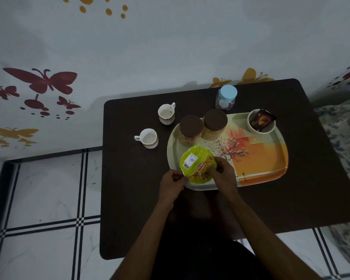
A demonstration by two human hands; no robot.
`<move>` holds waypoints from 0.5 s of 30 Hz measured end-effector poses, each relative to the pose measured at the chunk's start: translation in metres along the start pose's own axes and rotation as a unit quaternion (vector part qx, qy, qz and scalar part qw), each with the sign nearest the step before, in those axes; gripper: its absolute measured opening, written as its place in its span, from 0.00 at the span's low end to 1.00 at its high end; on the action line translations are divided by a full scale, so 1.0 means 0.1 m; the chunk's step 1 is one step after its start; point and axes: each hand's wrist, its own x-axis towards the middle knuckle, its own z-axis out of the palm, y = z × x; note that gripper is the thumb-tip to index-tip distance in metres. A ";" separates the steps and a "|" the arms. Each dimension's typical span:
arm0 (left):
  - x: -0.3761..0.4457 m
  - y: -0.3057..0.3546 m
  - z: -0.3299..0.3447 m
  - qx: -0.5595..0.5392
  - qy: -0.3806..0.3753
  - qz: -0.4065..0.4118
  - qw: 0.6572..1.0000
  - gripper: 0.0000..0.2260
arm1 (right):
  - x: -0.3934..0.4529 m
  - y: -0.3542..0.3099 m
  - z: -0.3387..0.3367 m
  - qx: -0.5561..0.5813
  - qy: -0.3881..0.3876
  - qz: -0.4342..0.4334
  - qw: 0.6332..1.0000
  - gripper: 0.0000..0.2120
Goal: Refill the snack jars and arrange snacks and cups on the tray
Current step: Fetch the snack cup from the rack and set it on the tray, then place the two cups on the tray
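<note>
Frame centre, over the tray (279, 174): our left hand (173, 184) and right hand (223, 174) each grip clamped on the snack packet (197, 165).

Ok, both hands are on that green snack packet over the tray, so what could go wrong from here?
1. The left hand and right hand grip the snack packet at opposite edges; if it tears open suddenly, snacks may scatter over the tray and table.
2. Both brown-lidded jars are closed, so nothing can be poured in yet.
3. The two cups stand off the tray near the left forearm's path and could be knocked.
</note>
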 end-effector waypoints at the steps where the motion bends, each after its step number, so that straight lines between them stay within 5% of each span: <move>1: 0.00 0.00 0.00 0.003 -0.001 0.000 1.000 0.06 | 0.01 0.00 0.00 -0.001 -0.002 0.002 1.000 0.14; 8: 0.00 -0.04 -0.09 0.014 0.014 0.014 1.000 0.03 | -0.02 -0.13 -0.03 0.000 0.048 0.009 0.999 0.16; 15: 0.02 0.00 -0.32 -0.027 0.082 0.038 0.996 0.05 | -0.01 -0.48 -0.02 0.001 0.053 -0.075 0.996 0.14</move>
